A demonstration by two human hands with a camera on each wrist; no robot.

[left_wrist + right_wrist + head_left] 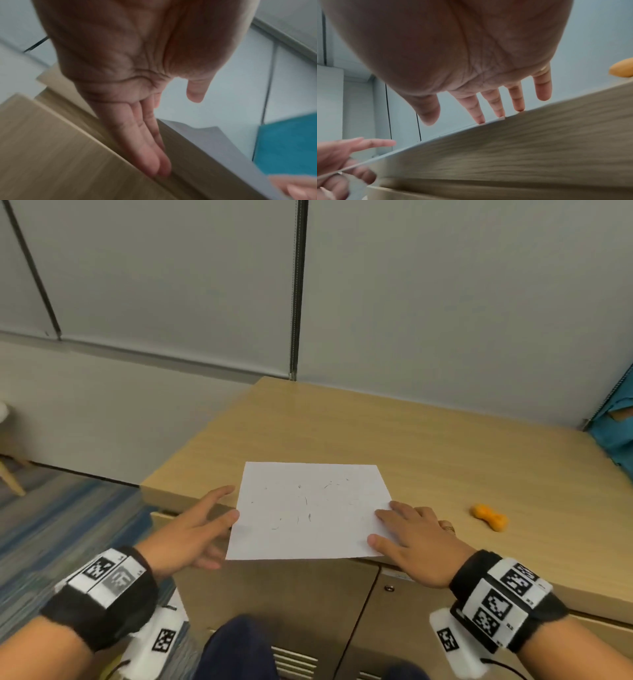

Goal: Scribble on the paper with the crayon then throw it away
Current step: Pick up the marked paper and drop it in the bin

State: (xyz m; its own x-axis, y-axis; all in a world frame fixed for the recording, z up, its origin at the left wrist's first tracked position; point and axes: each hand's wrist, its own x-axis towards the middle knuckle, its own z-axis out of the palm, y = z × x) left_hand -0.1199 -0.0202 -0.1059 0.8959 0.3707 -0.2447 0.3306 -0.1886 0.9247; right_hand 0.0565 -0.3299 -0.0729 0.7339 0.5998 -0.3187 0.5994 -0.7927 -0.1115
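Note:
A white sheet of paper [311,508] with faint dark scribbles lies on the wooden cabinet top [411,433], its near left corner sticking out past the front edge. My right hand [411,539] lies flat, fingertips [481,120] pressing the sheet's near right corner. My left hand [202,525] is at the sheet's left edge, fingers straight and spread. In the right wrist view the paper's edge [402,150] runs between the left hand's [342,159] upper and lower fingers, which are not closed on it. The orange crayon [488,517] lies loose on the top, right of my right hand.
A blue fabric container [616,422] stands at the far right against the grey wall panels. Cabinet doors [274,594] drop below the front edge, with my knees in front. Striped blue carpet [68,525] and a wooden chair leg [10,477] are to the left.

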